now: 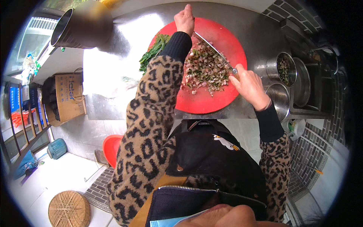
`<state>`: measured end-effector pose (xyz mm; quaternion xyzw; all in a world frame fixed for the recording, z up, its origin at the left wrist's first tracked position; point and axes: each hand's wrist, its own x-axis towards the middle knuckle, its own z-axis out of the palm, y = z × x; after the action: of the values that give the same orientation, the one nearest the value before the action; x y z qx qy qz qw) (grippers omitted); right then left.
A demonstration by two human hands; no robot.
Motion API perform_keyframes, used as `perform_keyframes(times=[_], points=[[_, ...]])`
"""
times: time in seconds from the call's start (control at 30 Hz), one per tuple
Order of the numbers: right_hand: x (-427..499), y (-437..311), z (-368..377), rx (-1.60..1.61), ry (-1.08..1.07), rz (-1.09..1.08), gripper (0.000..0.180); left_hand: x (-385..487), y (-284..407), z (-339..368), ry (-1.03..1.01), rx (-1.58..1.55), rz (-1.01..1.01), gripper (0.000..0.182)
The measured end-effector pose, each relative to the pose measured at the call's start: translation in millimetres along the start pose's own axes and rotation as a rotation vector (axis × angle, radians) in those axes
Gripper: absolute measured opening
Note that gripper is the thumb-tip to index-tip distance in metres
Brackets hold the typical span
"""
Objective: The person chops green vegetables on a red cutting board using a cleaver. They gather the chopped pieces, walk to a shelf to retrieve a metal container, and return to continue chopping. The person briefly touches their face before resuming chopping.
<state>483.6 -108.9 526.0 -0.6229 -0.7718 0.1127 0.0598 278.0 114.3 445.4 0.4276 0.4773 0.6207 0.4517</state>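
Observation:
A round red cutting board lies on the steel counter. Finely chopped pale pieces and green bits are heaped across its middle. My right hand grips the wooden handle of a kitchen knife, whose blade slants over the far side of the heap. Near the blade's far end is my left hand, above the board's far edge, fingers curled and thumb extended. Whether it touches the blade or holds anything is hidden. Uncut leafy greens rest at the board's left edge, partly behind my left sleeve.
To the right stand a steel pot with chopped greens inside, another steel pot and a sink. A dark bucket-like container sits at the far left. A cardboard box is left of the counter; a woven basket lies on the floor.

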Motion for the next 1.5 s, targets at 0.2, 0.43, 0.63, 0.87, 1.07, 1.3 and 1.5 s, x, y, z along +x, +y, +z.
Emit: perform_keyframes(times=[0.2, 0.43, 0.63, 0.87, 1.07, 1.3, 1.5], points=[[-1, -5, 16, 0.065, -0.094, 0.136, 0.027, -18, -15, 10, 0.110, 0.049, 0.037, 0.054], [-1, 16, 1, 0.052, 0.008, 0.095, 0.027, 15, -20, 27, -0.010, -0.121, -0.052, 0.054], [6, 15, 9, 0.072, -0.054, 0.180, 0.028, 5, -41, 49, 0.080, 0.036, 0.185, 0.053], [-14, -1, 18, 0.162, -0.154, 0.061, 0.032, -4, -10, 7, -0.033, 0.075, -0.110, 0.053], [-19, -16, 17, 0.123, -0.194, 0.113, 0.031, -24, -17, -1, 0.019, 0.001, -0.016, 0.052], [-20, -22, 15, 0.223, -0.162, -0.030, 0.030, -8, -10, -24, -0.019, 0.212, -0.195, 0.054], [-28, -29, 35, 0.234, -0.121, 0.047, 0.028, -36, -13, -20, 0.031, -0.032, 0.009, 0.051]])
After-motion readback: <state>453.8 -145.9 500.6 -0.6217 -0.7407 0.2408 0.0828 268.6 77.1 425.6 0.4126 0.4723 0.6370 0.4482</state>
